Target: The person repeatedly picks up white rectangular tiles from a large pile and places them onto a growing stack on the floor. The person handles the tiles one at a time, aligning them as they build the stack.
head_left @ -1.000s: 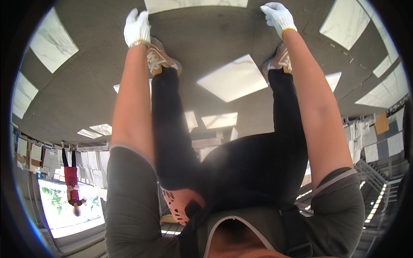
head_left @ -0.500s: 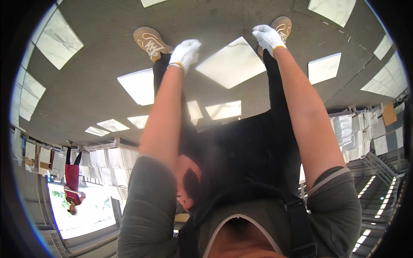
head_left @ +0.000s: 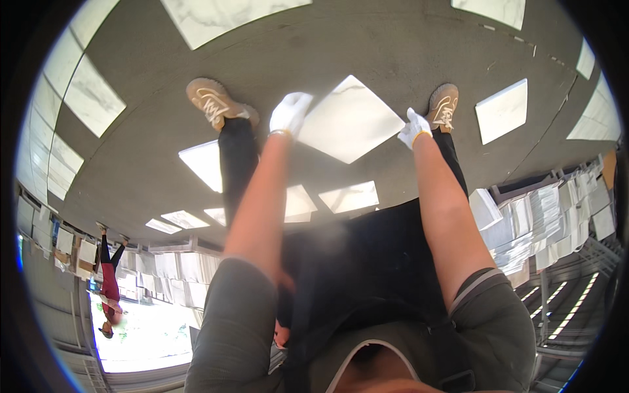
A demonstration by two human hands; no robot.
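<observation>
From where I watch, the white marbled tile point(head_left: 350, 121) lies over the grey floor point(head_left: 367, 39), one corner toward me, between the tan left shoe point(head_left: 213, 103) and the tan right shoe point(head_left: 444, 105). My view has the left hand point(head_left: 289, 114), in a white glove, at the tile's left side; its fingers are bent and blurred, and I cannot tell whether they grip the edge. The gloved right hand point(head_left: 415, 128) is at the opposite corner, thumb and fingers curved about it; I cannot tell whether they have closed on the tile.

Farther out, I make out a pale tile point(head_left: 202, 162) partly behind the left trouser leg point(head_left: 237, 160), and another lone tile point(head_left: 503, 111) to the right, beyond the right shoe. A large veined tile point(head_left: 226, 19) runs out of the top edge.

At the rim I see upright slabs point(head_left: 544, 213) racked on the right and, at lower left, a person in red point(head_left: 109, 281) appearing upside down before a bright opening point(head_left: 147, 337).
</observation>
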